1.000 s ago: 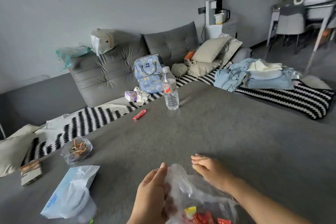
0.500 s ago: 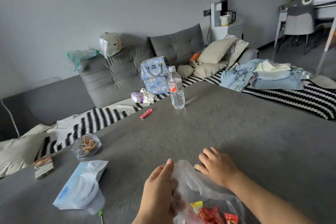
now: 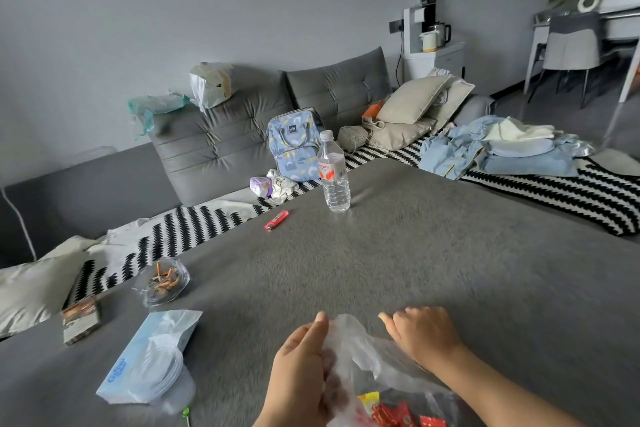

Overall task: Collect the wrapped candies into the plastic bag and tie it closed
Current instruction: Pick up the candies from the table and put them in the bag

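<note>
A clear plastic bag [image 3: 360, 354] lies on the grey table [image 3: 398, 264] at the bottom centre. Red and yellow wrapped candies [image 3: 394, 412] show through it near the lower edge. My left hand [image 3: 301, 374] grips the bag's left side, fingers seen through the film and thumb up along its rim. My right hand [image 3: 420, 335] has its fingers curled down onto the bag's right rim; whether it pinches the film is hidden under the knuckles.
On the table: a water bottle [image 3: 333, 172], a red lighter [image 3: 276, 220], a glass ashtray [image 3: 162, 281], a blue tissue pack [image 3: 152, 357], a small box [image 3: 81, 321]. Behind it is a grey sofa [image 3: 214, 146] with a backpack [image 3: 294, 146], cushions and clothes.
My right hand's fingers have curled from flat to bent over the bag's rim. My left hand keeps its hold. The view has tilted up a little.
</note>
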Action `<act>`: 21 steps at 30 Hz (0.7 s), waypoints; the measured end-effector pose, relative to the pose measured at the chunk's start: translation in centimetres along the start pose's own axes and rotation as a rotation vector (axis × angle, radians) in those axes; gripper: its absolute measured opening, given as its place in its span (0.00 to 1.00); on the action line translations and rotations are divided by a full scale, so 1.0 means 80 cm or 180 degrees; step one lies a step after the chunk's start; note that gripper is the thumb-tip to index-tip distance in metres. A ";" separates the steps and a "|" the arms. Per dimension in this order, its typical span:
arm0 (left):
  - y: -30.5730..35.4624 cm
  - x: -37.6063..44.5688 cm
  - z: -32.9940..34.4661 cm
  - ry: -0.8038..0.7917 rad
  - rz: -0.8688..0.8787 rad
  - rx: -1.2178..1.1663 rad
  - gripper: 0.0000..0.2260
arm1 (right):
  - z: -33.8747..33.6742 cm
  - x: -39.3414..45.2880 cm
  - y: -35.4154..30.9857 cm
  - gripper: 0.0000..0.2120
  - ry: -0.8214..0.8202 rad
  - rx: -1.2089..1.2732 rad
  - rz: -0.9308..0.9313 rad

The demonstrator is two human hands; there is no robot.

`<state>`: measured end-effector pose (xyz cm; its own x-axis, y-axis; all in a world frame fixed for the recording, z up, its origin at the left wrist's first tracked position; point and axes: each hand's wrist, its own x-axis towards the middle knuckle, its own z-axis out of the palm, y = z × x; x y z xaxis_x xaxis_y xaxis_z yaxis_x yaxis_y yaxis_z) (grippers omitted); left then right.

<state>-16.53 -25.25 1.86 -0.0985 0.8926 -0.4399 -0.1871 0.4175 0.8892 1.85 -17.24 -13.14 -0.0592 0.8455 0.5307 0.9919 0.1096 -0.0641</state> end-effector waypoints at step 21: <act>-0.004 0.002 -0.013 0.0117 -0.0293 -0.0275 0.14 | -0.108 -0.079 -0.076 0.23 -0.0198 0.2467 0.0964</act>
<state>-17.53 -25.43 1.37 -0.1124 0.8437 -0.5249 -0.2803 0.4799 0.8314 -2.82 -27.77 -8.79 0.1690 0.9211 0.3508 0.6090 0.1823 -0.7719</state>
